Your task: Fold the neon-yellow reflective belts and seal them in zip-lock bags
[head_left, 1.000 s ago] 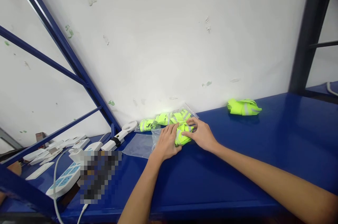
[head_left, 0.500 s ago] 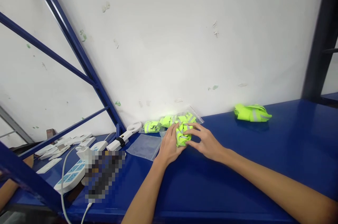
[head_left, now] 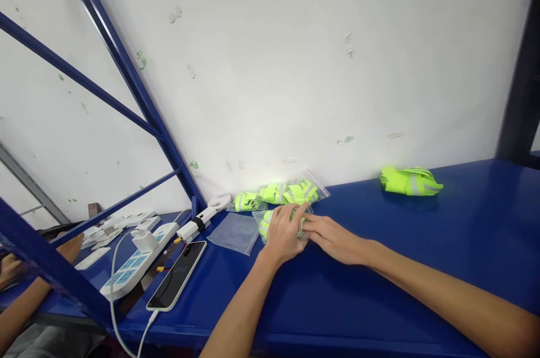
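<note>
Below the frame's centre, right of a flat clear bag [head_left: 234, 231], a bagged neon bundle [head_left: 264, 226] lies on the tabletop [head_left: 337, 304], mostly beneath the nearer left hand [head_left: 283, 237], curled around it; the right hand [head_left: 337, 239] sets bunched fingers against its right end, grip hidden, long axis unclear.

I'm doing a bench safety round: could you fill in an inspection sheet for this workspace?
Surface: glossy blue tabletop.
Job's things: bagged fluorescent bundle under the hands; flat clear plastic bag beside it; more bagged bundles behind; fluorescent yellow bundle far right.
Clutter: smartphone, power strip, handheld fan.
Hands: left hand over the bundle; right hand at its right end.
Cables: white cable plugged into the smartphone.
Surroundings: scuffed white wall, blue frame, another person's arm at left.
</note>
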Demonstrator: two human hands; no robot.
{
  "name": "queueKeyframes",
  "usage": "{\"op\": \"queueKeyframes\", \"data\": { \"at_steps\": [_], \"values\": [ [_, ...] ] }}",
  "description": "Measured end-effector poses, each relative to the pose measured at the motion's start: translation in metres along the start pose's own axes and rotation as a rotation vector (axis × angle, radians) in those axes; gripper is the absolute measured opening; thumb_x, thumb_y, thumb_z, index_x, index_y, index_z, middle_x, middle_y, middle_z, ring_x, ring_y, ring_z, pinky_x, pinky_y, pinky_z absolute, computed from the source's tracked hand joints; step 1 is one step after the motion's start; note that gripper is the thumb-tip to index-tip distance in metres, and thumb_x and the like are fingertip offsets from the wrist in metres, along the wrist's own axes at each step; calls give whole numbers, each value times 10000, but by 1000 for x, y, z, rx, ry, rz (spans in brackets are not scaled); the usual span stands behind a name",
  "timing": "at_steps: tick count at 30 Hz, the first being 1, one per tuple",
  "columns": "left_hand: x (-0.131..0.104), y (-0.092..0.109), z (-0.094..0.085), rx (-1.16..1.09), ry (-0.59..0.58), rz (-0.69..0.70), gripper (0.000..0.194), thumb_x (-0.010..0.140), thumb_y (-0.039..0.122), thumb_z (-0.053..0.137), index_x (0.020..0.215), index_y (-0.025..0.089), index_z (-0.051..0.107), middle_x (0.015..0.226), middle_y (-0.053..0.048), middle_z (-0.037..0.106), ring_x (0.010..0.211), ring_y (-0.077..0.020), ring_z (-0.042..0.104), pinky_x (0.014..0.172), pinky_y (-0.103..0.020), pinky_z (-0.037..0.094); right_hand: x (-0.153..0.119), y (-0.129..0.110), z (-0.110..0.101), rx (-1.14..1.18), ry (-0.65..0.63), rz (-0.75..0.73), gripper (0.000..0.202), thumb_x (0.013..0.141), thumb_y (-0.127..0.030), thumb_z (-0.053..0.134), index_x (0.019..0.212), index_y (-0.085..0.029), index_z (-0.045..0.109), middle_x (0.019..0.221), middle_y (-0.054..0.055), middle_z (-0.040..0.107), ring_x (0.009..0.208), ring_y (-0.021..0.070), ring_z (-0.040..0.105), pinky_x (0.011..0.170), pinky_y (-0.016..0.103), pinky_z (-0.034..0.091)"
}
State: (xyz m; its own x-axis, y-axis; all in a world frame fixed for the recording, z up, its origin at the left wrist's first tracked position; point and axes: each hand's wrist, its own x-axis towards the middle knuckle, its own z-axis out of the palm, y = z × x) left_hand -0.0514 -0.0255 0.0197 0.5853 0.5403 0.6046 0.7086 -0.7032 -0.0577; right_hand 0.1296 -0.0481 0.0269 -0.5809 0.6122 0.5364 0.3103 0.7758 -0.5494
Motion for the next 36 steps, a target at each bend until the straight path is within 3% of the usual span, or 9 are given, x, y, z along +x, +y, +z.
{"op": "queueKeyframes", "data": {
  "at_steps": [4,8,13,18,20,23,26,30,36],
  "values": [
    [7,0,-5,39,-91,74,695,725,219,581,1394,242,396,1208,-112,552,1135,-279,522,970,-451,414,-4,-4,-1,7,-105,44,209,846,-112,455,880,-212,636,1110,54,598,1004,210,582,922,377,474],
    [12,2,-14,-20,-130,131,719,777,307,591,1442,266,321,1321,-118,497,1226,-292,470,1014,-474,385,-3,4,-1,56,-119,106,114,856,-222,517,875,-207,628,1088,53,601,972,223,582,866,366,491],
    [12,5,-26,-141,99,148,799,762,498,653,1443,258,311,1388,-121,458,1328,-290,384,1125,-512,263,3,21,0,254,25,175,320,964,-375,380,960,-209,654,945,29,672,869,208,618,838,350,502],
    [17,0,-31,-131,227,43,411,792,405,584,1168,238,601,1119,-79,639,1161,-257,542,1100,-473,319,2,27,5,279,67,187,303,954,-377,418,1032,-212,660,1033,39,696,951,236,623,915,400,477],
    [25,-5,-30,-124,152,-54,351,830,402,523,1117,229,629,1093,-74,655,1090,-240,580,1037,-427,387,2,27,9,291,83,197,296,942,-363,451,1136,-216,619,1151,54,669,1062,257,600,972,436,446],
    [38,-15,-24,-114,-133,-216,391,896,451,413,1122,226,639,1064,-66,683,969,-230,626,855,-356,472,2,28,17,359,130,240,372,911,-338,509,1265,-222,516,1332,81,565,1191,261,545,987,433,448],
    [43,-21,-16,-78,-315,-292,451,921,484,340,962,206,692,869,-60,705,810,-222,640,709,-307,450,3,32,25,447,268,384,386,860,-334,567,1218,-204,500,1329,119,544,990,227,663,832,372,542],
    [40,-20,-8,9,-238,-319,417,921,464,351,916,208,681,830,-60,693,776,-225,627,658,-290,395,3,31,27,388,436,515,331,771,-309,655,1061,-172,575,1103,107,655,751,203,702,652,322,559],
    [37,-19,-6,24,-220,-362,441,952,455,301,885,216,665,824,-57,693,773,-220,625,650,-282,368,2,17,26,402,431,547,392,755,-267,672,1133,-167,660,1144,107,692,888,248,702,801,359,550]
  ]
}}
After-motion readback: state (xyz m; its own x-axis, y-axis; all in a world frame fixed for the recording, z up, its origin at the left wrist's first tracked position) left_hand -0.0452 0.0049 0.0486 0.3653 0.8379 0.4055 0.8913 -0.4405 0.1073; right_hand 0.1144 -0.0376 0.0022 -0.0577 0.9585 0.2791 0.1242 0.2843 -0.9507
